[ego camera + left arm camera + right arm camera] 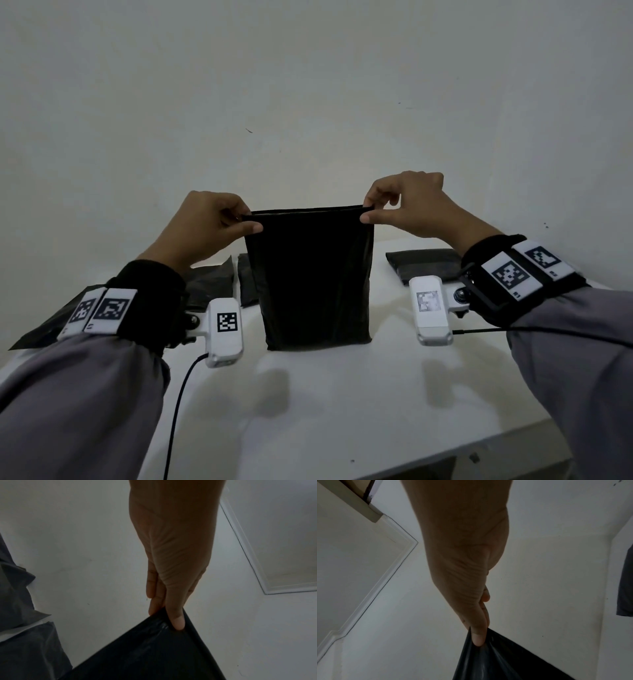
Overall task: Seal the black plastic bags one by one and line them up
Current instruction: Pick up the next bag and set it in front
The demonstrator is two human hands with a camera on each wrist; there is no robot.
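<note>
Head view: I hold one black plastic bag upright at the middle of the white table, its bottom edge resting on the surface. My left hand pinches the bag's top left corner between thumb and curled fingers; my right hand pinches the top right corner the same way. The mouth of the bag is stretched straight between the two pinches, its lips lying close together. Left wrist view: the thumb lies flat on the near face of the film just below the corner. Right wrist view: the thumb presses the opposite corner, the film creasing under it.

More black bags lie flat on the far part of the table: some at far left, partly behind my left wrist, and a folded one at far right. Whether those are sealed I cannot tell.

To seal well, I judge that the mouth should stay taut and level, the two lips matched edge to edge, before the closure is pressed from one corner across to the other; slack would trap wrinkles.
</note>
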